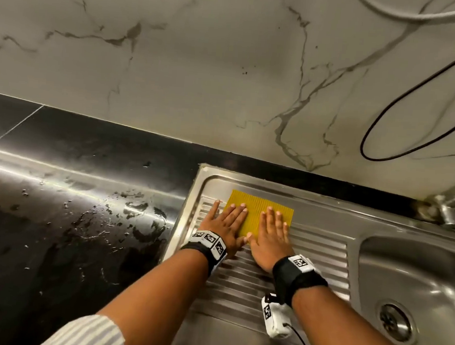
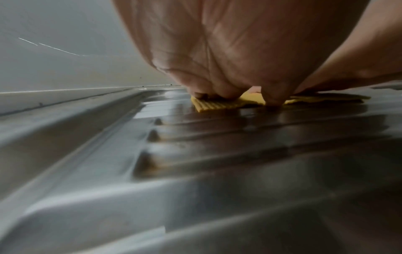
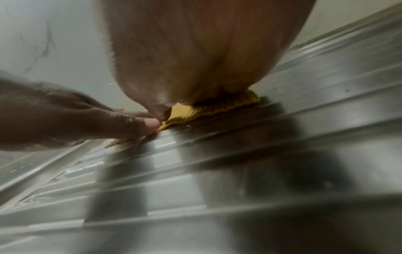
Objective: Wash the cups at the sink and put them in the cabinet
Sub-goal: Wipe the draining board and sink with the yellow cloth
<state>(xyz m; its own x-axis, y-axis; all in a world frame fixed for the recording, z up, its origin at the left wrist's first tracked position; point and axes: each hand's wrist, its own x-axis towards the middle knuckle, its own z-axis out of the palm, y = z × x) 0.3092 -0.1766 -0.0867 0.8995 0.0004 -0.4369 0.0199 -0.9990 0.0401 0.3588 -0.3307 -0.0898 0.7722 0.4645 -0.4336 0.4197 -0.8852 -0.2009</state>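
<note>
A yellow ribbed cloth (image 1: pixel 259 208) lies flat on the steel draining board (image 1: pixel 321 250) left of the sink bowl. My left hand (image 1: pixel 226 220) lies palm down with straight fingers on the cloth's left part. My right hand (image 1: pixel 270 233) lies flat beside it on the cloth's right part, thumbs nearly touching. The left wrist view shows the palm (image 2: pixel 228 51) pressing on the cloth (image 2: pixel 215 104). The right wrist view shows the right palm (image 3: pixel 195 56) on the cloth (image 3: pixel 208 110), with the left thumb (image 3: pixel 121 125) at the cloth's edge. No cup is in view.
The sink bowl (image 1: pixel 436 273) with its drain (image 1: pixel 395 320) is at the right. A tap fitting (image 1: pixel 446 208) sits at the back right. A wet black countertop (image 1: pixel 68 214) stretches left. A black cable (image 1: pixel 405 115) and a grey hose (image 1: pixel 413 15) hang on the marble wall.
</note>
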